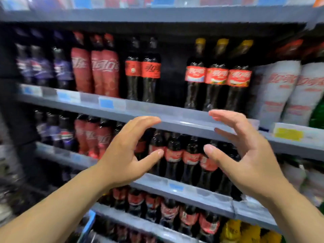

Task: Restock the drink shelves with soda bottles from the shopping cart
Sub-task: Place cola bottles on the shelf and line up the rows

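Blue bar (90, 222), likely the cart, low beneath forearms, load hidden | left hand (126, 155), right hand (245, 155) empty, fingers spread, palms facing, level | just beyond: upright cola bottles (182, 160) | shelf (175, 123) gap above, centred between hands

Left hand (122, 153), right hand (245, 155) empty, fingers curved, before soda shelves (175, 123).

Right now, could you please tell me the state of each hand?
Left hand: open, fingers loosely curved, holding nothing.
Right hand: open, fingers loosely curved, holding nothing.
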